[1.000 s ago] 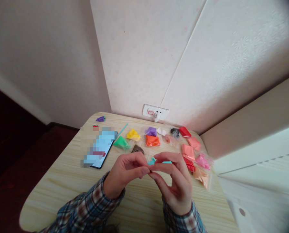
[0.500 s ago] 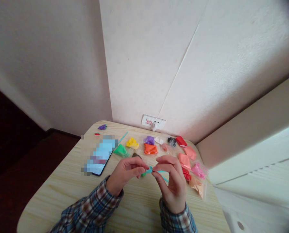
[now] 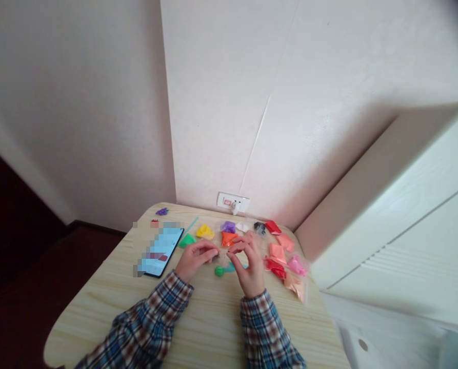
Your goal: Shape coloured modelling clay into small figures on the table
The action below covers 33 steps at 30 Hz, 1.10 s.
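Note:
My left hand [image 3: 194, 260] hovers over the table with thumb and forefinger pinched together. Opposite it, a small gap away, my right hand [image 3: 249, 267] holds thumb and forefinger in a pinch, its other fingers curved. Anything between either pair of fingertips is too small to make out. Below the hands a green clay ball [image 3: 219, 271] rests on the table, and a teal clay tool [image 3: 231, 267] lies beside it, partly behind my right hand. The packet of brown clay [image 3: 215, 258] is mostly covered by my left fingertips.
A phone [image 3: 162, 252] lies left of my hands, near a thin teal stick [image 3: 191, 225]. Yellow clay [image 3: 204, 231], green clay [image 3: 187, 240] and several other coloured packets spread across the back and right. Purple clay grapes [image 3: 161, 211] sit at the far left corner. A wall socket [image 3: 233, 202] is behind.
My hands, fingertips together a second ago over a tiny dark bit, have drawn slightly apart. The green ball beneath has come into sight. The camera view has shifted, showing the table smaller.

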Available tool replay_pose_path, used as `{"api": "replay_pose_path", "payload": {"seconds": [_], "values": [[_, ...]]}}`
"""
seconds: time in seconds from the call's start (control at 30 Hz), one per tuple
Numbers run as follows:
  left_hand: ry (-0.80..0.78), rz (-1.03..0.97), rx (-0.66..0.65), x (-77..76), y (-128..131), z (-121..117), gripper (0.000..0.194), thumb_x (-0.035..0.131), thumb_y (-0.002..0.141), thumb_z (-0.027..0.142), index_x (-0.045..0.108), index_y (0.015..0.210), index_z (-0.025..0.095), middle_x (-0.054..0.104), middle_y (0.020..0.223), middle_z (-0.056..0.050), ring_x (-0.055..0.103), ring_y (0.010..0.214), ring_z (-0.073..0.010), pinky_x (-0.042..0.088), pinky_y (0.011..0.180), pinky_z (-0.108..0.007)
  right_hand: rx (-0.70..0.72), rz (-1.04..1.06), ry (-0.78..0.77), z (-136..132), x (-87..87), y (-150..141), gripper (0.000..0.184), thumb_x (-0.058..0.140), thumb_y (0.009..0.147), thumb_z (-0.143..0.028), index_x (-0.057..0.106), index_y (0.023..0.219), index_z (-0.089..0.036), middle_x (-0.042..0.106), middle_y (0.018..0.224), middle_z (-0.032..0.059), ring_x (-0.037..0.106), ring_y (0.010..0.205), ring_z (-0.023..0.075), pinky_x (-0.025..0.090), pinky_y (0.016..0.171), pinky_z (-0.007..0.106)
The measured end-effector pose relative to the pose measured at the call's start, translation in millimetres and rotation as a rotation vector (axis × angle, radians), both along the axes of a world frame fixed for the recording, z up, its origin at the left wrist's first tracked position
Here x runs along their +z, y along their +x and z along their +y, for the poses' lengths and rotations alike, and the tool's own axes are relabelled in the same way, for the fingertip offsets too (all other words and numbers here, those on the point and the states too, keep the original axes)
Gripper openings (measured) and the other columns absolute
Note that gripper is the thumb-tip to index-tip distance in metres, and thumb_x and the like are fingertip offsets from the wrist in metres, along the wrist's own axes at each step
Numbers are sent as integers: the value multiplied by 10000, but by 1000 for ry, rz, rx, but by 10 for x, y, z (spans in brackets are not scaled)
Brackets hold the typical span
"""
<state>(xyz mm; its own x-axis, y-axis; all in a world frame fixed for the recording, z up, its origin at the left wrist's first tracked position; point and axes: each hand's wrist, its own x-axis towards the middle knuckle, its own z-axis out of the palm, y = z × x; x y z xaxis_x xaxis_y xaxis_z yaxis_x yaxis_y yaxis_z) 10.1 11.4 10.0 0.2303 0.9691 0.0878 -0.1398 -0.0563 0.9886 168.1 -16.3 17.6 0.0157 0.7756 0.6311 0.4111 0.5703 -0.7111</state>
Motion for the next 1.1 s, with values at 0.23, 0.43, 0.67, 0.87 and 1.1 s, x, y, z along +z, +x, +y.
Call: {"api": "replay_pose_path", "payload": {"seconds": [0.23,0.43,0.67,0.87,1.1], "values": [[60,-33,-87,27,26,-37,164,676,676,288,672,699,126,557,638,-2,457,530,-90,372,518,-220,68,17,-61,-25,-31,-67,36,558,796,-190,584,774,-180,517,905,51,517,823,160,445,726,304],[7,-92,-153,14,25,-33,214,695,657,337,650,715,135,567,663,-4,469,557,-104,367,518,-222,121,4,-55,-43,-26,-100,36,563,797,-161,586,794,-187,515,933,49,516,904,169,435,799,322],[-73,-133,-234,-45,2,4,279,723,619,375,612,598,120,504,524,24,428,527,-99,318,543,-231,110,-16,-9,-57,-28,-96,56,569,797,-161,614,798,-194,514,943,50,517,925,173,437,819,328],[-114,-191,-234,-84,11,12,334,743,582,409,584,563,116,489,505,27,408,511,-90,289,534,-226,101,-8,-29,-63,-18,-102,64,571,796,-188,635,790,-193,529,932,51,540,885,179,460,776,327],[-185,-286,-244,-77,17,-4,359,741,578,427,560,573,117,486,528,24,399,491,-78,275,502,-218,87,-8,-32,-72,-1,-80,80,579,788,-199,639,840,-205,525,939,52,520,920,187,444,815,346]]}}
